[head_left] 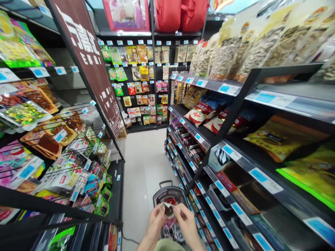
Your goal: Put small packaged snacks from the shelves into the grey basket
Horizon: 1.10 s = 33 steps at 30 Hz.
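I have both hands low in frame, above an olive-green garment (167,245). Left hand (156,221): thumb and fingers pinched on one edge of a small pale packet with a dark middle (169,210). Right hand (185,220): same pinch, opposite edge. I can't tell if the packet is sealed. It sits between the hands, over a dark perforated basket (171,191), which holds shiny wrapped items (170,232); basket rests near the right-hand shelving (227,130), contents too small for me to name. Shelving carries bagged snacks (201,111) and blue-and-white price tags. Left side, a wire rack (75,139) with colourful packets, then a brown sign panel (86,48). Pale tiled floor (136,167) between. Farthest, I get hanging packets (142,54) under red bags (167,15).
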Each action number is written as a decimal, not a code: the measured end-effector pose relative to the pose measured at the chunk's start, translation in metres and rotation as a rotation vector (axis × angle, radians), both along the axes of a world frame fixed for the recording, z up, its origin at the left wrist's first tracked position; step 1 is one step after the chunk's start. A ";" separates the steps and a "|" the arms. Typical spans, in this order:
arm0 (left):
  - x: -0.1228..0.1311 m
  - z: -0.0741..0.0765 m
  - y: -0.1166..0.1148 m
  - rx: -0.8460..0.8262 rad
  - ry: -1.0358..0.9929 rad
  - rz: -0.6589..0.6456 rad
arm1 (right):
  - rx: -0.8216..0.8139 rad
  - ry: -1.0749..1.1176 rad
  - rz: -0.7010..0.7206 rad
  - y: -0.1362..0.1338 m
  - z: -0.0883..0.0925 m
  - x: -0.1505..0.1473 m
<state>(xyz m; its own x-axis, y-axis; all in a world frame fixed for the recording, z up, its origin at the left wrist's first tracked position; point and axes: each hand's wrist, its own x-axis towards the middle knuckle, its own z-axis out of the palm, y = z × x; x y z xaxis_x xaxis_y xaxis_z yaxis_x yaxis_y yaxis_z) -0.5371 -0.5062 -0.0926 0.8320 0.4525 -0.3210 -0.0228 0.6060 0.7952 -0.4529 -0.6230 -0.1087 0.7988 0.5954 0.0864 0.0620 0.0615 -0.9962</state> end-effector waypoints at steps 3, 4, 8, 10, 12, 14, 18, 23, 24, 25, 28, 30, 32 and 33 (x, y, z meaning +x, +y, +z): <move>0.000 0.003 0.000 0.094 0.049 -0.004 | 0.050 0.314 0.007 0.004 -0.001 -0.003; 0.000 0.004 0.000 0.112 0.068 0.022 | 0.087 0.396 -0.015 0.005 -0.002 -0.004; 0.003 0.003 -0.001 0.110 0.096 0.020 | 0.225 0.632 -0.046 0.006 -0.005 -0.005; 0.004 0.002 -0.002 0.095 0.106 0.025 | 0.255 0.674 -0.049 0.006 -0.005 -0.004; 0.005 0.000 -0.002 0.083 0.112 0.031 | 0.265 0.688 -0.049 0.004 -0.005 -0.004; 0.005 -0.002 -0.001 0.083 0.118 0.021 | 0.266 0.706 -0.028 0.003 -0.008 -0.002; 0.006 -0.010 0.003 0.121 0.192 -0.062 | 0.232 0.735 0.064 -0.003 -0.031 0.007; 0.004 -0.024 0.006 0.192 0.303 -0.179 | 0.222 0.905 -0.288 -0.031 -0.092 0.034; 0.002 -0.025 0.006 0.201 0.311 -0.189 | 0.226 0.940 -0.402 -0.040 -0.106 0.042; 0.000 -0.027 0.007 0.209 0.315 -0.201 | 0.225 0.961 -0.505 -0.049 -0.118 0.050; -0.006 -0.032 0.008 0.229 0.322 -0.226 | 0.208 0.958 -0.752 -0.076 -0.145 0.082; -0.010 -0.036 0.009 0.237 0.330 -0.236 | 0.196 0.938 -0.875 -0.092 -0.154 0.107; -0.012 -0.040 0.009 0.241 0.338 -0.248 | 0.187 0.908 -0.952 -0.103 -0.157 0.134; -0.013 -0.041 0.008 0.244 0.339 -0.255 | 0.182 0.891 -0.977 -0.107 -0.157 0.146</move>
